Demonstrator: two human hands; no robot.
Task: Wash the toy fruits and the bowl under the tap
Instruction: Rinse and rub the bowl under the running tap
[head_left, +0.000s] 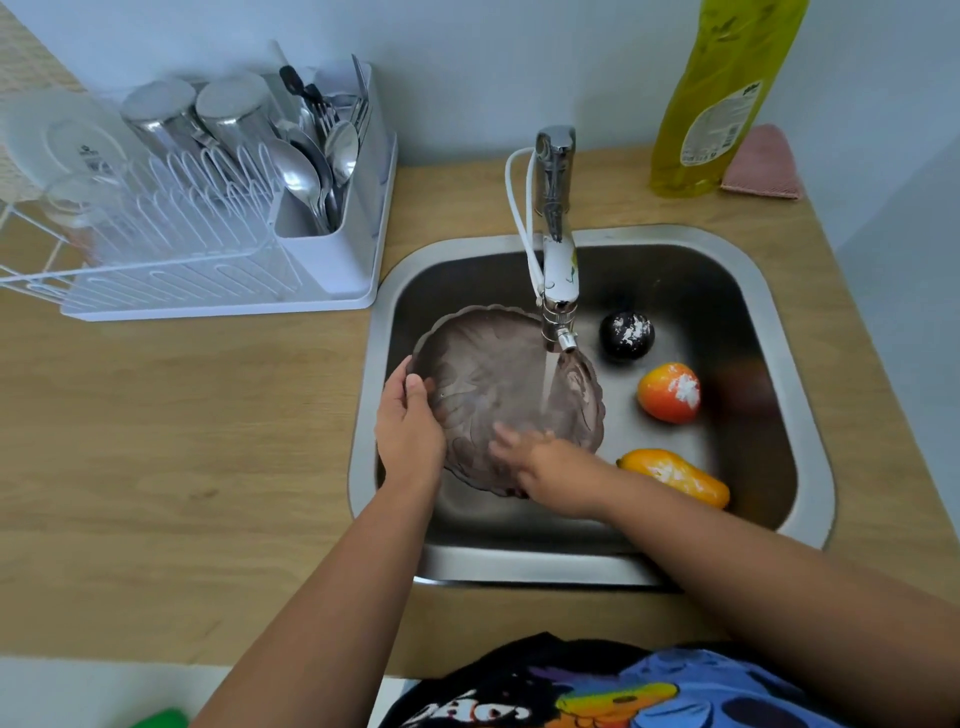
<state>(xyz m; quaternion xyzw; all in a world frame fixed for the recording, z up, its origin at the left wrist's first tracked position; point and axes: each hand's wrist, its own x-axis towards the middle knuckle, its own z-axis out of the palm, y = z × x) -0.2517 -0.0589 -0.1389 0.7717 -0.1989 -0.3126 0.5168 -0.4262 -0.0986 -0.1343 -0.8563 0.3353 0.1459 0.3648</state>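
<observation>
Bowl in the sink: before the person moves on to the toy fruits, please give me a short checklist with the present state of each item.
1. Water runs from the tap into the bowl: ok.
2. Left hand grips the bowl's rim: ok.
3. Right hand with blurred fingers inside the bowl: ok.
4. Bowl fully clean: cannot tell.
5. Black toy fruit, orange round toy fruit and yellow-orange toy mango free of white residue: not ok.
6. Fruits lie in the sink beside the bowl: ok.
</observation>
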